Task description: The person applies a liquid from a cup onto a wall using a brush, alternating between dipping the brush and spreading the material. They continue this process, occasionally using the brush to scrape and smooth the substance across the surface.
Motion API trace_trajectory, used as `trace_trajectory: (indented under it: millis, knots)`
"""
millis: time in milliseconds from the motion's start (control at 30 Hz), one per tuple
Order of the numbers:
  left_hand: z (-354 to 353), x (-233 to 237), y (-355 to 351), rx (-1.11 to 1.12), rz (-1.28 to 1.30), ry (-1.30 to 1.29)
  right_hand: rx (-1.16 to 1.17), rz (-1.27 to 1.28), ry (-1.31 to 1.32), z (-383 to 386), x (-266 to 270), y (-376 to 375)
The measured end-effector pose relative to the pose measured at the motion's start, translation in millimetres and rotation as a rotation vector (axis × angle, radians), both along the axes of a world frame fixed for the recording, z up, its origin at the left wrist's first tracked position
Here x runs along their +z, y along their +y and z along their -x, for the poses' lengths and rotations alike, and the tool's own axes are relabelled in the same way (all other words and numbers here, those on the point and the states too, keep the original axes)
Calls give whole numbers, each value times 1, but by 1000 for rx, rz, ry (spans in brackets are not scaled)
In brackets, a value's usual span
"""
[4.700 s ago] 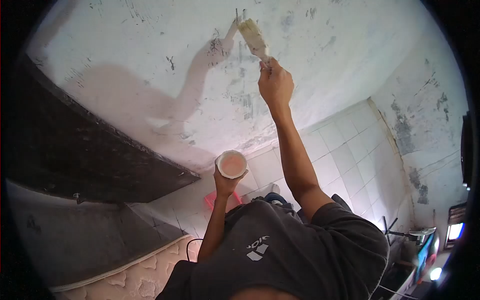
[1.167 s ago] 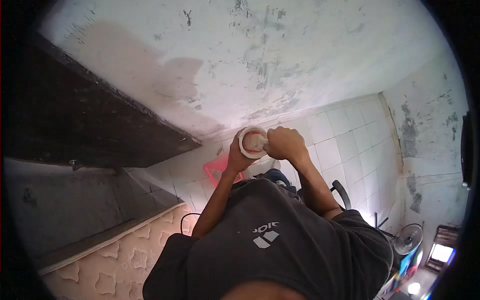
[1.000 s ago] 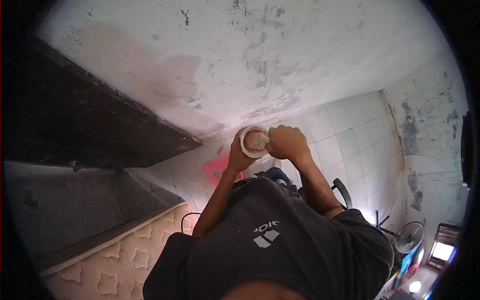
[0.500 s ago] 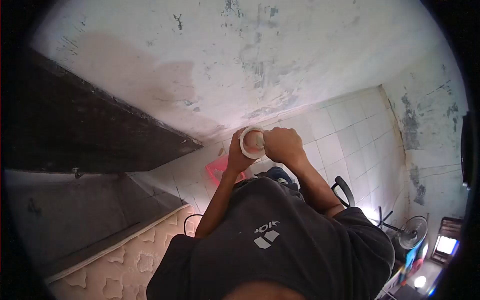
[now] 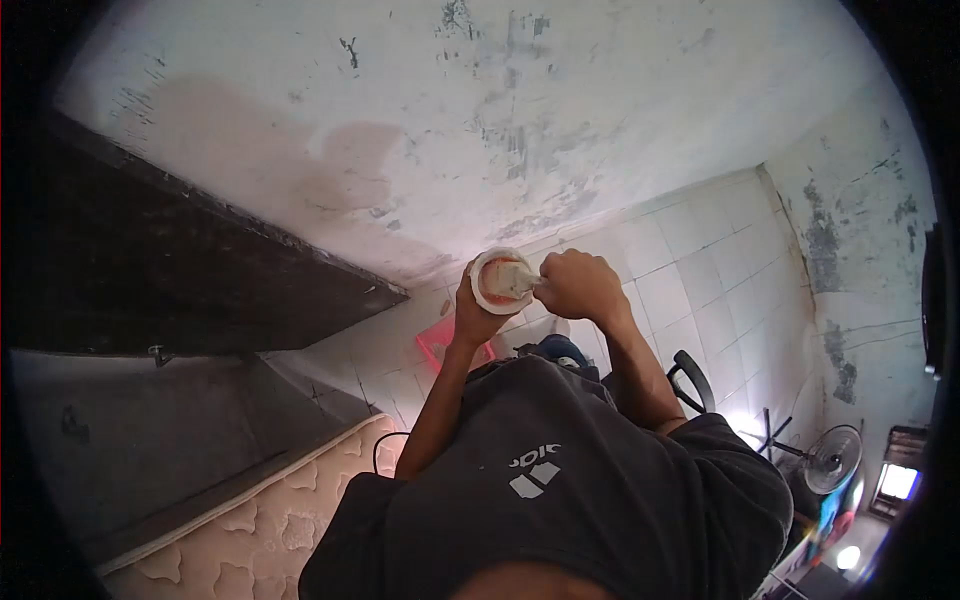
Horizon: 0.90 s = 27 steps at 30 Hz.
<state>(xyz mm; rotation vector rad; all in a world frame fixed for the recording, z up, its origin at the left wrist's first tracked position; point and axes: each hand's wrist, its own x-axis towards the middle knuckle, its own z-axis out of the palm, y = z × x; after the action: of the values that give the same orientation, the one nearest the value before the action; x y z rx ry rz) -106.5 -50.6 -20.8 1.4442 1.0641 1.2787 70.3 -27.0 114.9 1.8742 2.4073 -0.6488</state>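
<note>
A round white container (image 5: 480, 300) with a pinkish-orange inside is held up in front of my chest. My left hand (image 5: 474, 312) wraps round its left side. My right hand (image 5: 583, 288) is closed round the handle of a pale, flat tool (image 5: 512, 281), which looks like a scraper or putty knife. The tool's broad end lies over the container's opening. Beyond both hands rises a whitish wall (image 5: 450, 130) with grey worn marks and a faint pinkish patch.
Below my left hand a pink tray (image 5: 437, 338) rests on the tiled floor (image 5: 700, 290). A dark panel (image 5: 180, 250) stands at the left, above a quilted mattress (image 5: 270, 520). A fan (image 5: 833, 459) and a black curved object (image 5: 692, 380) are at the right.
My right hand has shifted slightly right and down, and more of the tool's flat end now shows over the container. The container has tilted a little and moved slightly left.
</note>
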Motion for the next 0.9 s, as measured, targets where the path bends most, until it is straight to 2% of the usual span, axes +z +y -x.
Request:
trace_trajectory:
  millis: [167, 233, 300, 367, 500, 533, 600, 733, 900]
  knots:
    - [-2, 1, 3, 30, -15, 66, -38, 31, 159, -12, -9, 8]
    - [-5, 5, 3, 11, 26, 5, -19, 121, 260, -19, -15, 13]
    - [-8, 8, 3, 0, 91, -55, 34, 76, 351, -27, -36, 17]
    - [-7, -8, 7, -23, 95, -56, 82, 52, 396, -28, -41, 18]
    - [-6, -14, 9, -39, 65, -11, 54, 49, 266, -25, -22, 13]
    - [-6, -14, 10, -44, 42, -15, 58, -23, 250, -26, -26, 8]
    - [-2, -11, 9, 27, -59, 164, 125, -115, 102, -26, -14, 2]
    - [-6, -3, 7, 35, -5, 143, 176, -205, -34, -28, -14, -4]
    - [-7, -12, 15, 42, -111, 132, 185, -298, -21, -27, -7, -8]
